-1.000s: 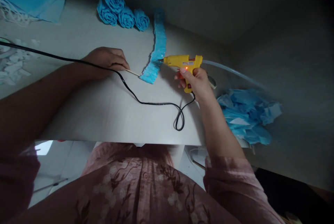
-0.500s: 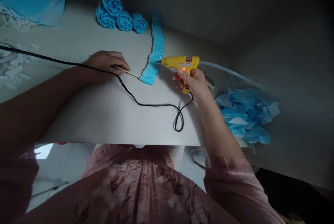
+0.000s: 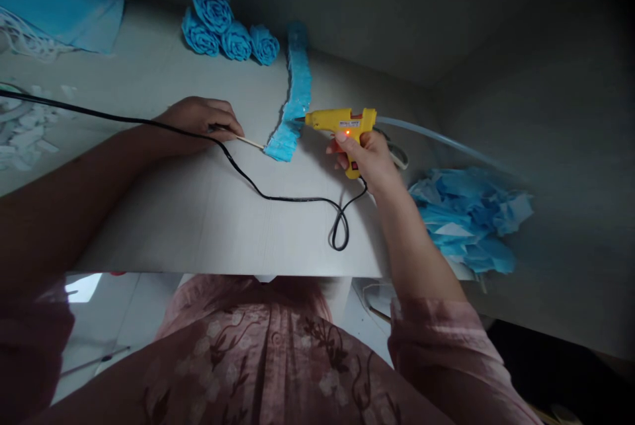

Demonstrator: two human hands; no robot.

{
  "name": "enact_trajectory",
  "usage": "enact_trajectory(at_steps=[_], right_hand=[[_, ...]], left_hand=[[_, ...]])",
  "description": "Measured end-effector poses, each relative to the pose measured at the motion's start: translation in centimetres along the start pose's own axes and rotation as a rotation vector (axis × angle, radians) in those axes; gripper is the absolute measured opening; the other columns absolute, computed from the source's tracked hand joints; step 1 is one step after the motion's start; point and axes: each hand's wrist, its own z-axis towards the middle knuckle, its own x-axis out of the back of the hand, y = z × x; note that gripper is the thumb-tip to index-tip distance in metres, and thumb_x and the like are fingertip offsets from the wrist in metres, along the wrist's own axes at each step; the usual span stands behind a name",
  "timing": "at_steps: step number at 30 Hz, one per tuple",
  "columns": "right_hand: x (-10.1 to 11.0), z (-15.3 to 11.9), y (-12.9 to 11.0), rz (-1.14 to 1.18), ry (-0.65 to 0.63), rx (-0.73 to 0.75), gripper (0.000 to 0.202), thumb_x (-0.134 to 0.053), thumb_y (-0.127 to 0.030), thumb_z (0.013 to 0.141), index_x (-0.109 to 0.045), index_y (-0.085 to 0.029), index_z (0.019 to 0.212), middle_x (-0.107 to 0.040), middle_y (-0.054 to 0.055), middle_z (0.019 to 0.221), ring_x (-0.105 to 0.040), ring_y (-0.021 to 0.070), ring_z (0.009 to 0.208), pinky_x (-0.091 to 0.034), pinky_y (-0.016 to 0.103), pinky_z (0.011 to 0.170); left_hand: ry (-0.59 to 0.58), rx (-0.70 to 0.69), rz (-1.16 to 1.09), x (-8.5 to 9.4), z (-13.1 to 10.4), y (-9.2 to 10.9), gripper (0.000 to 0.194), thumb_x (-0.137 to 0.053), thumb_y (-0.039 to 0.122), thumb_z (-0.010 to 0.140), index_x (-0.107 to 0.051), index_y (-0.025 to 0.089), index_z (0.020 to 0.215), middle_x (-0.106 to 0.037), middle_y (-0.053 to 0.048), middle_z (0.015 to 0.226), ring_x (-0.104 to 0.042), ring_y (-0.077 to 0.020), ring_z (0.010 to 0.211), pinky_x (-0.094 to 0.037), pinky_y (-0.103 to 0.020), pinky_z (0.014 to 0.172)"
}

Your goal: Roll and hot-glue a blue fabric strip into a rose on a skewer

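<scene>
My left hand [image 3: 211, 119] is closed round a thin wooden stick [image 3: 251, 142], whose tip touches the near end of a ruffled blue strip [image 3: 298, 81]. The strip runs away from me across the table. In my right hand [image 3: 364, 154] is a yellow glue gun [image 3: 337, 119] with a small red light lit; its nozzle points left at the strip, near its lower part. A clear glue stick [image 3: 426, 132] juts out of the gun's back. The gun's black cord [image 3: 288, 199] loops on the table and passes over my left wrist.
Several blue rosettes [image 3: 235, 40] sit at the back of the table [image 3: 223, 233]. Blue sheets [image 3: 74, 2] and white scraps [image 3: 30, 131] lie at the left. Crumpled blue pieces [image 3: 466, 213] and a scissors handle [image 3: 398, 155] are at the right.
My right hand and the glue gun have shifted very slightly left. The fingers of my left hand have moved a little along the stick, and less of it shows.
</scene>
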Motion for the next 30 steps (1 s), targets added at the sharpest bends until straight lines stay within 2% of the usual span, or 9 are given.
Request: enact_trajectory(at_steps=[11, 16, 21, 26, 30], right_hand=[[0.17, 0.08, 0.51, 0.029, -0.005, 0.023, 0.059, -0.092, -0.079, 0.084, -0.068, -0.025, 0.087, -0.078, 0.002, 0.082, -0.05, 0.0089, 0.053, -0.058, 0.026, 0.056], [0.14, 0.1, 0.32, 0.011, -0.005, 0.024, 0.057, -0.09, -0.077, 0.087, -0.067, -0.025, 0.089, -0.079, 0.002, 0.082, -0.049, 0.0086, 0.053, -0.058, 0.026, 0.055], [0.13, 0.05, 0.12, 0.001, -0.002, 0.009, 0.055, -0.089, -0.075, 0.09, -0.066, -0.025, 0.086, -0.079, 0.002, 0.083, -0.049, 0.0081, 0.053, -0.059, 0.025, 0.056], [0.17, 0.07, 0.27, 0.022, -0.012, 0.022, 0.054, -0.09, -0.073, 0.089, -0.068, -0.023, 0.088, -0.079, 0.002, 0.082, -0.049, 0.0073, 0.052, -0.058, 0.024, 0.055], [0.14, 0.06, 0.32, 0.012, -0.04, 0.03, 0.059, -0.09, -0.078, 0.086, -0.069, -0.023, 0.088, -0.079, 0.002, 0.081, -0.049, 0.0072, 0.051, -0.058, 0.024, 0.054]], left_hand=[[0.016, 0.03, 0.048, -0.33, 0.08, 0.44, 0.049, -0.054, 0.051, 0.109, -0.089, 0.017, 0.106, -0.083, -0.009, 0.108, -0.075, -0.0216, 0.095, -0.056, -0.031, 0.09], [0.011, 0.011, 0.06, 0.05, 0.24, 0.29, 0.069, -0.046, 0.069, 0.115, -0.089, 0.016, 0.107, -0.083, -0.011, 0.108, -0.075, -0.022, 0.098, -0.056, -0.031, 0.093], [-0.045, 0.031, 0.052, 0.61, 0.21, 0.05, 0.087, -0.038, 0.088, 0.112, -0.088, 0.018, 0.107, -0.083, -0.011, 0.109, -0.074, -0.022, 0.097, -0.056, -0.031, 0.094], [-0.041, 0.056, 0.083, 0.21, 0.21, -0.08, 0.093, -0.032, 0.091, 0.111, -0.089, 0.018, 0.108, -0.084, -0.012, 0.109, -0.073, -0.0242, 0.102, -0.056, -0.034, 0.096], [-0.026, 0.067, 0.111, -0.19, 0.35, -0.12, 0.094, -0.031, 0.09, 0.111, -0.089, 0.016, 0.108, -0.083, -0.014, 0.111, -0.072, -0.0254, 0.105, -0.056, -0.037, 0.099]])
